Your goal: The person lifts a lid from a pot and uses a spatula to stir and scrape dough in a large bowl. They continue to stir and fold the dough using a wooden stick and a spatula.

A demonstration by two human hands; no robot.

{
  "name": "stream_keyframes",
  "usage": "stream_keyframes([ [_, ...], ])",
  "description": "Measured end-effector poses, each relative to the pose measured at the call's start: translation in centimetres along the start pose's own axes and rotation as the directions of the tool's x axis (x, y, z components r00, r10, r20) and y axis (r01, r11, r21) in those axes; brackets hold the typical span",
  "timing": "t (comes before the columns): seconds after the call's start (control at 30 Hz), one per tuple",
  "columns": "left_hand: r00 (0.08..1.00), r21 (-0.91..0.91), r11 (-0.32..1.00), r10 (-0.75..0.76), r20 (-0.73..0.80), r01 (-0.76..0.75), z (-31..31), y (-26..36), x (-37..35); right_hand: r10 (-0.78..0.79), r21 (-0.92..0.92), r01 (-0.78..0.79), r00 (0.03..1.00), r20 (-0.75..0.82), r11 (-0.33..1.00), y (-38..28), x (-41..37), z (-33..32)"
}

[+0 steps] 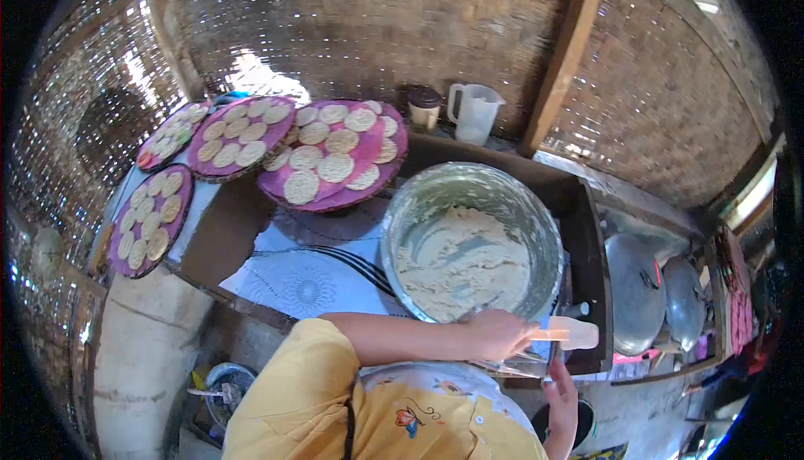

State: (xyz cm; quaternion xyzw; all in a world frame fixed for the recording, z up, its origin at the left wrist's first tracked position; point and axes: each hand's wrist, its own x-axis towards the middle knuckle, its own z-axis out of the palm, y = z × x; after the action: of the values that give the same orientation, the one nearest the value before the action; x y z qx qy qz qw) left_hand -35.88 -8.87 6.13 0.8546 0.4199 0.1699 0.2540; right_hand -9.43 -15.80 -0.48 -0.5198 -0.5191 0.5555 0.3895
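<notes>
A large metal pot [387, 259] holds pale, thick dough [469, 250], and its inner wall is smeared with it. My left hand [496, 334] reaches across my body to the pot's near rim. Its fingers are closed round the orange end of a translucent white plastic tool [578, 334], whose exact kind I cannot make out. Lower down, by the front edge of the wooden frame, is my right hand [563, 397]. Its fingers point upward, apart, just below the tool, with nothing clearly seen in them.
Several round trays with pink sheets [368, 146] carry pale flat discs at the left and back. A clear jug [477, 115] and a dark-lidded jar [424, 108] stand behind the pot. Large metal lids [632, 292] lie right of the wooden frame [596, 267]. A bucket [228, 389] is lower left.
</notes>
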Motion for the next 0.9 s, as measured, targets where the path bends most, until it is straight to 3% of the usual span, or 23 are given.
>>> stream_keyframes([
  [0.03,0.998,0.001,1.0,0.015,0.055,-0.015,-0.2,0.3,0.0,0.031,0.144,-0.026,0.999,-0.028,0.989,-2.8,0.9,3.0],
  [0.07,0.999,-0.071,0.997,0.032,-0.028,-0.034,0.7,0.2,0.1,-0.087,0.324,0.064,0.995,0.057,0.944,-4.7,2.3,5.4],
  [0.13,0.979,-0.21,0.973,0.055,-0.198,-0.097,3.7,-0.4,0.5,-0.067,0.532,0.08,0.997,-0.043,0.843,-5.0,5.0,7.8],
  [0.17,0.967,-0.16,0.977,0.105,-0.231,-0.145,4.5,-1.2,0.8,-0.035,0.534,0.086,0.994,-0.105,0.841,-6.5,5.8,9.4],
  [0.27,0.995,-0.195,0.976,0.096,-0.005,-0.095,0.6,-1.4,0.0,0.061,0.545,0.022,0.989,-0.134,0.838,-4.5,8.5,9.1],
  [0.3,0.961,-0.147,0.957,0.228,-0.155,-0.25,1.9,-3.0,-0.2,0.062,0.623,0.033,0.99,-0.13,0.781,-4.6,9.0,8.7],
  [0.37,0.973,-0.087,0.994,-0.079,-0.219,0.061,0.9,-4.4,-1.6,-0.034,0.534,0.11,0.988,-0.15,0.838,-6.6,9.8,7.8],
  [0.43,0.91,0.025,0.937,-0.332,-0.247,0.348,1.8,-8.0,-2.4,-0.108,0.385,0.165,0.98,-0.165,0.908,-8.1,10.7,6.3],
  [0.47,0.904,0.097,0.899,-0.426,-0.033,0.427,1.1,-9.1,-2.7,-0.111,0.286,0.165,0.975,-0.194,0.944,-8.8,11.1,5.9],
  [0.5,0.841,0.191,0.854,-0.514,0.171,0.484,0.8,-10.0,-2.9,-0.123,0.151,0.152,0.975,-0.187,0.977,-9.7,11.4,5.9],
  [0.6,0.858,-0.081,0.871,-0.455,0.239,0.485,3.4,-13.2,-2.7,-0.203,-0.268,0.182,0.978,-0.052,0.946,-9.6,12.7,5.8],
  [0.63,0.851,-0.104,0.863,-0.456,0.261,0.495,3.9,-13.5,-2.2,-0.252,-0.427,0.228,0.968,0.001,0.875,-9.8,12.8,6.2],
  [0.67,0.85,-0.132,0.86,-0.445,0.28,0.494,4.3,-13.7,-1.8,-0.441,-0.595,0.425,0.888,0.13,0.682,-8.3,13.7,5.7],
  [0.73,0.848,-0.186,0.849,-0.424,0.318,0.494,4.7,-13.7,-1.3,-0.531,-0.738,0.535,0.799,0.283,0.412,-9.6,13.6,6.9],
  [0.83,0.85,-0.34,0.791,-0.4,0.342,0.508,3.2,-13.4,-0.8,-0.45,-0.792,0.449,0.857,0.251,0.413,-10.2,13.2,7.6],
  [0.9,0.818,-0.688,0.455,-0.416,0.397,0.566,3.7,-13.8,-1.7,-0.408,-0.809,0.43,0.874,0.263,0.401,-10.5,13.1,7.1],
])
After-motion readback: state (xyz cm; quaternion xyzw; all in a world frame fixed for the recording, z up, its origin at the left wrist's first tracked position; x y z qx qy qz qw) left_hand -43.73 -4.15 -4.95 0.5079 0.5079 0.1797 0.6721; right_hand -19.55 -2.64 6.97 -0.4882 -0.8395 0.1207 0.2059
